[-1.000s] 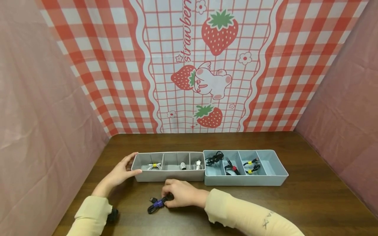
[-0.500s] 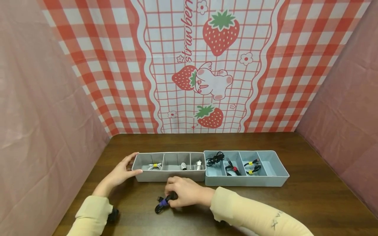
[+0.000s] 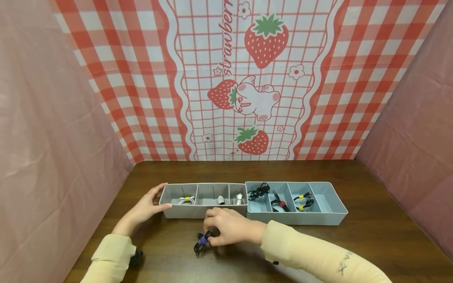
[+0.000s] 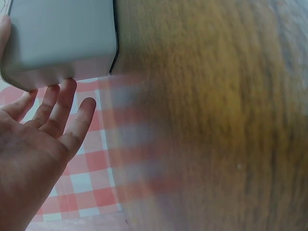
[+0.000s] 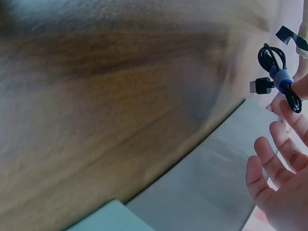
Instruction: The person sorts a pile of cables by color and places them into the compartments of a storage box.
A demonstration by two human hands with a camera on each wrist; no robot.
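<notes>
My right hand (image 3: pixel 231 227) pinches a black USB cable (image 3: pixel 201 240), coiled and bound with a purple strap, between thumb and index finger. In the right wrist view the cable's USB plug (image 5: pixel 262 85) sticks out to the left, and the other fingers extend clear of the coil. My left hand (image 3: pixel 143 208) holds the left end of the grey divided box (image 3: pixel 201 212), thumb at the front rim and a finger at the back corner. Fingertips (image 4: pixel 69 85) touch the box's end wall in the left wrist view. The grey box contains a white cable with a yellow tie (image 3: pixel 186 199) and white items.
Against the grey box's right end stands a blue divided box (image 3: pixel 297 218). Inside it are a loose black cable (image 3: pixel 259 191), a black cable with a red tie (image 3: pixel 282 204) and yellow-tied black cables (image 3: pixel 305 201). A checked strawberry cloth (image 3: pixel 247 98) hangs behind the table.
My right hand has moved to the right and slightly away from me, carrying the purple-strapped cable with it. The left hand stays at the grey box's end.
</notes>
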